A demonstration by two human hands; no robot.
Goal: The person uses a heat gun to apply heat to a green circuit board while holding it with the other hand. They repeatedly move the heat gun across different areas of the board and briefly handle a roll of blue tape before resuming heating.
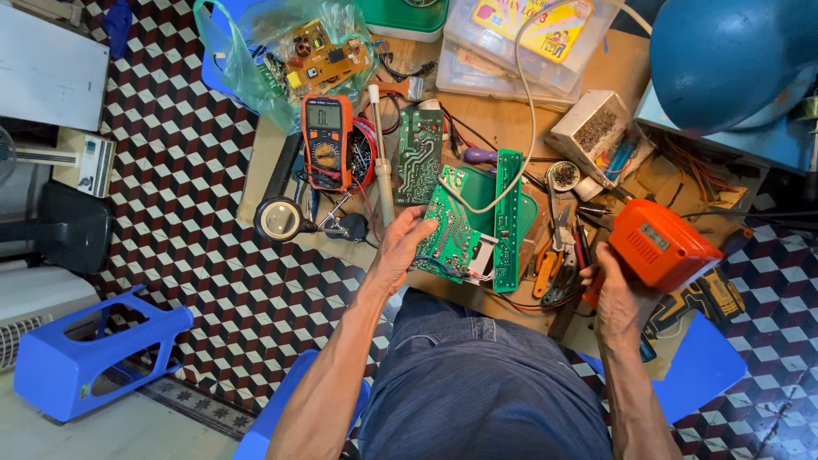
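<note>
Green, and tipped up on its near edge, the circuit board [456,228] sits in the person's left hand [400,247], whose fingers curl around the board's left edge and grip it over the near side of the wooden workbench [503,111]. A white cable [521,128] runs from the far side of the bench down to the board's upper face. A narrow green board strip [508,217] stands just right of it, touching or nearly so. The right hand [615,294] is closed around the grip of an orange soldering gun [660,245], held to the right of the board and apart from it, above the bench's near right corner.

Between the two hands lie pliers with orange handles [550,260]. Farther left on the bench stand an orange multimeter [327,140], a second green board [420,153] beside it, and a round magnifier [280,219] at the near left. A plastic bag holding a yellowish board [319,55] rests at the far left. A blue plastic stool [85,353] lies tipped on the checkered floor, well to the left. A blue dome-shaped housing [733,55] fills the far right corner.
</note>
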